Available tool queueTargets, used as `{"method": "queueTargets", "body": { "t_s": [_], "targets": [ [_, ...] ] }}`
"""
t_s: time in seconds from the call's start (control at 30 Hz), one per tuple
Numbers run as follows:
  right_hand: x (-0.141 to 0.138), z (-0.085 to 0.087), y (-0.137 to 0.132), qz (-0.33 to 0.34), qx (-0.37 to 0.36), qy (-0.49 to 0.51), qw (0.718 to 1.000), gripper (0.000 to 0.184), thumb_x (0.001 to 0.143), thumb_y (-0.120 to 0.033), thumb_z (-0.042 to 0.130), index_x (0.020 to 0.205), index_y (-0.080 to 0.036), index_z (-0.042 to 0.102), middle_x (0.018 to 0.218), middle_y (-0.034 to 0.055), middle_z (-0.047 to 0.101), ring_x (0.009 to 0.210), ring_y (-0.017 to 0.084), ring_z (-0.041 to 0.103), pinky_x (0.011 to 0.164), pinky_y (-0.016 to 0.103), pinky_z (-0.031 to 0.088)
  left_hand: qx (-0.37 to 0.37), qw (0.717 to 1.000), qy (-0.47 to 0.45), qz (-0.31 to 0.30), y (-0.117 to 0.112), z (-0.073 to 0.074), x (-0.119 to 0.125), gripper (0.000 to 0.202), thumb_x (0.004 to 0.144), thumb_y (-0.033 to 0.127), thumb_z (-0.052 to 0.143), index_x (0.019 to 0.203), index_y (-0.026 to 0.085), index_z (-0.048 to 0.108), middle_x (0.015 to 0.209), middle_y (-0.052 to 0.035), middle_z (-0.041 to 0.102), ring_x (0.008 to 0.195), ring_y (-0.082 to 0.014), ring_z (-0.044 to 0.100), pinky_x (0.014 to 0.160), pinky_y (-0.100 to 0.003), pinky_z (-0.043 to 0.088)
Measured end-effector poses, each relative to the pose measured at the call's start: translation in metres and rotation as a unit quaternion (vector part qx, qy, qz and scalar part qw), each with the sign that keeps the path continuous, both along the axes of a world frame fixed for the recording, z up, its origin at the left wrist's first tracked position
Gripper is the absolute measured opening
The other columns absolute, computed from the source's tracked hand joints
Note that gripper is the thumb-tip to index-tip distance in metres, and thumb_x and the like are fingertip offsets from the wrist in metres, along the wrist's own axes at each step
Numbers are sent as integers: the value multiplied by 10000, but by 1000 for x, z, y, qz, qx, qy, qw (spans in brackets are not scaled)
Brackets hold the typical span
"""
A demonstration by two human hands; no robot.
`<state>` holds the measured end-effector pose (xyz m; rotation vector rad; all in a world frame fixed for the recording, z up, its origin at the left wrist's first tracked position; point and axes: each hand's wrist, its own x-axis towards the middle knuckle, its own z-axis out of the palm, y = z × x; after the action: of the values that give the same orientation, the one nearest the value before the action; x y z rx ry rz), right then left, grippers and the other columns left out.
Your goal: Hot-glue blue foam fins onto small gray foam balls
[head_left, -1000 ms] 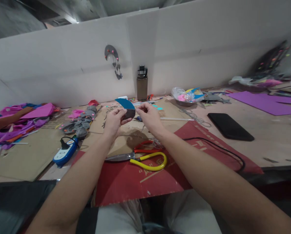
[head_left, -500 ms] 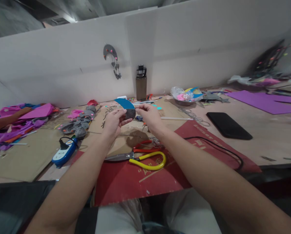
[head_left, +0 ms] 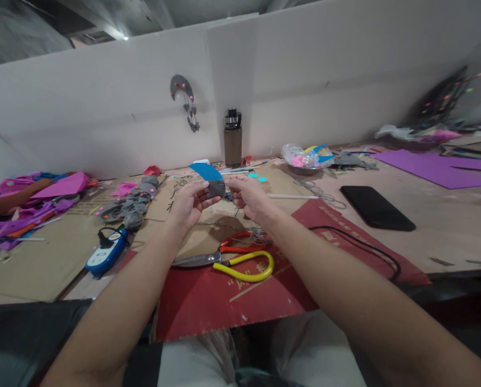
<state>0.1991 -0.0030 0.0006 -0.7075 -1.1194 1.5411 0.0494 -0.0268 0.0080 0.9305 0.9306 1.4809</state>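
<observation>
My left hand (head_left: 192, 201) pinches a flat blue crescent (head_left: 206, 172), probably card or foam, whose lower part is covered in dark grey yarn (head_left: 216, 188). Close against the wrapped end, my right hand (head_left: 246, 194) has its fingertips closed on what looks like the loose grey yarn; a thin strand shows below those fingers. Underneath lie scissors (head_left: 244, 267) with one yellow and one red handle, blades pointing left. A small tangle of pale grey yarn (head_left: 259, 235) rests by the red handle.
A red cardboard sheet (head_left: 208, 306) covers the table's front edge. Grey yarn pieces (head_left: 133, 204) and a blue power strip (head_left: 107, 252) are at left, near another person's arm (head_left: 18, 199). A bottle (head_left: 233, 140) stands behind; a bowl (head_left: 305, 170) and phone (head_left: 377, 208) are at right.
My right hand has shifted slightly down and its fingers have curled by the crescent. A yarn strand now shows below them. The left hand keeps its hold.
</observation>
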Motion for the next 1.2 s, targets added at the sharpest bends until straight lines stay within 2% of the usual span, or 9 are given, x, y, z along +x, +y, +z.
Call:
{"method": "queueTargets", "body": {
  "t_s": [0.2, 0.6, 0.87, 1.1, 1.2],
  "targets": [
    [1, -4, 2, 10, 19, 1, 1000, 204, 597, -279, 677, 731, -174, 564, 480, -101, 308, 407, 26, 185, 381, 186, 99, -7, 1000, 5, 5, 3, -1, -4, 133, 657, 143, 667, 779, 133, 614, 765, -44, 708, 718, -150, 677, 796, -363, 572],
    [2, -4, 3, 4, 40, -16, 999, 220, 614, -300, 689, 768, -171, 599, 485, -100, 333, 398, 28, 201, 373, 202, 118, 25, 999, 37, -12, 0, 3, -4, 156, 648, 175, 680, 785, 141, 613, 733, -43, 698, 761, -184, 685, 774, -382, 578],
    [-1, -8, 4, -19, 86, -61, 994, 244, 626, -374, 692, 747, -180, 608, 459, -97, 361, 376, 30, 212, 375, 215, 128, 36, 998, 40, 14, -2, 4, -3, 130, 651, 174, 683, 750, 131, 611, 737, -41, 693, 705, -149, 668, 745, -344, 579],
    [0, -8, 6, -16, 80, -54, 995, 228, 622, -353, 702, 709, -182, 578, 480, -94, 365, 378, 25, 216, 368, 203, 117, 30, 999, 32, -11, -1, 3, -5, 114, 657, 158, 681, 750, 129, 621, 725, -29, 686, 668, -135, 656, 752, -351, 577],
    [2, -4, 4, 33, 74, -23, 996, 234, 609, -332, 710, 691, -177, 555, 496, -97, 331, 403, 23, 203, 377, 193, 106, 17, 999, 21, -47, -2, 6, -7, 103, 663, 143, 661, 761, 125, 635, 734, -35, 692, 666, -133, 652, 749, -344, 576]
  ]
}}
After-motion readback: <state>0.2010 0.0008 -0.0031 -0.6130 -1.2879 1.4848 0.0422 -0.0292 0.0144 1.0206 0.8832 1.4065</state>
